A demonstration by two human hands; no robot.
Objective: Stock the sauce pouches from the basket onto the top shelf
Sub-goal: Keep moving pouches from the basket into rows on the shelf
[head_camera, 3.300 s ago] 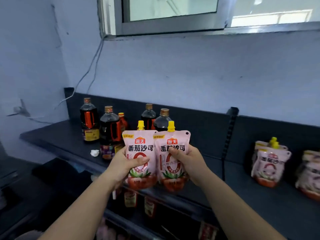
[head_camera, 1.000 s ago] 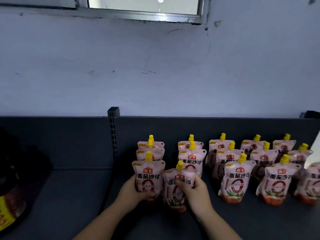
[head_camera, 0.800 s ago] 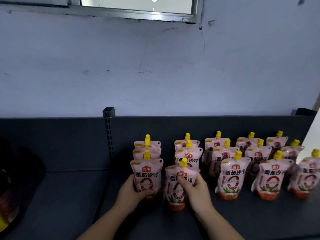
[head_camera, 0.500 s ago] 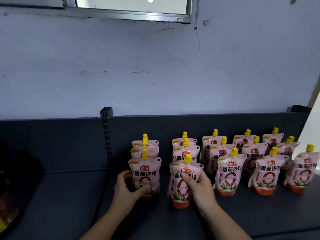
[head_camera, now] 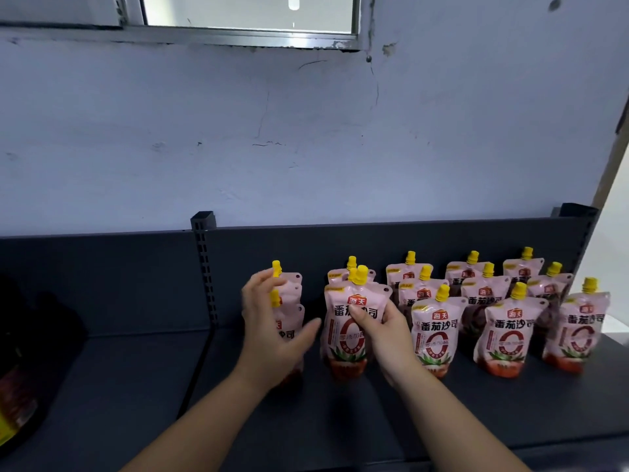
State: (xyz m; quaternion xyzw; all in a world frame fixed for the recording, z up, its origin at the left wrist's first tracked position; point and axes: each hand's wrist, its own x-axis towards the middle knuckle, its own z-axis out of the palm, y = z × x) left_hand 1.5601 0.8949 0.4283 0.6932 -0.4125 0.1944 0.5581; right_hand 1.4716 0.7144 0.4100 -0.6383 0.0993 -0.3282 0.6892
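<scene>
The left hand [head_camera: 272, 332] is spreading open, just letting go of the left pouch [head_camera: 291, 323], now standing on the top shelf [head_camera: 136, 386]. The right hand [head_camera: 384, 332] is still pinching the next pouch [head_camera: 342, 338], steadying it upright there; both seem all but stocked.

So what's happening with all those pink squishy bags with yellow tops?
A person is stocking pink plastic sauce pouches with yellow caps on a dark grey metal shelf. The right grip holds the front pouch of the second column from the left, standing on the shelf. The left grip is open in front of the leftmost pouches. Others stand upright in rows on the right.
</scene>
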